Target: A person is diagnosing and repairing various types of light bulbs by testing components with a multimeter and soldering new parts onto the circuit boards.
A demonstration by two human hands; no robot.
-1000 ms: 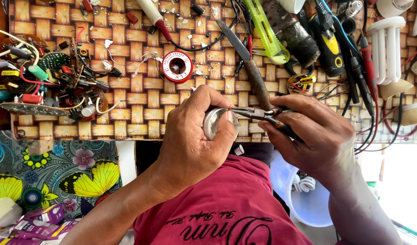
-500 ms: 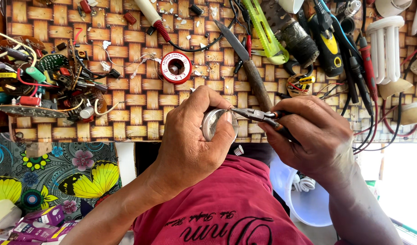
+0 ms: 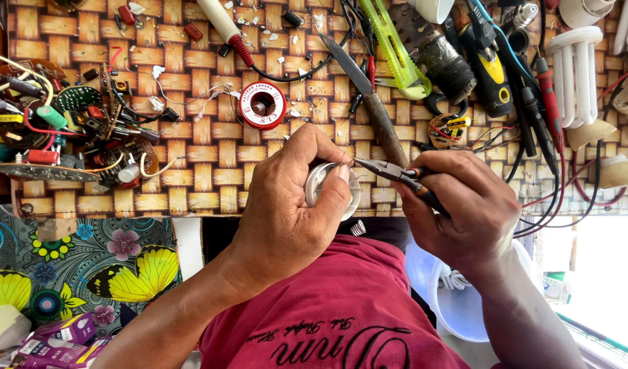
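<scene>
Clamped in the left hand (image 3: 286, 212), a round white lamp base (image 3: 321, 186) sits at the near edge of the woven bamboo mat (image 3: 191, 171), thumb and fingers wrapped around it. Right hand (image 3: 457, 212) grips needle-nose pliers (image 3: 389, 171), tips touching the base's upper rim just beside the left fingertips. Further up the mat: red solder spool (image 3: 262, 105) near the middle, knife (image 3: 368, 102) just beyond the pliers, circuit-board scrap pile (image 3: 61, 137) at the left edge, spiral bulb (image 3: 573, 75) toward the far right corner.

Round white part (image 3: 318, 183) — mostly behind left hand (image 3: 286, 205).
</scene>
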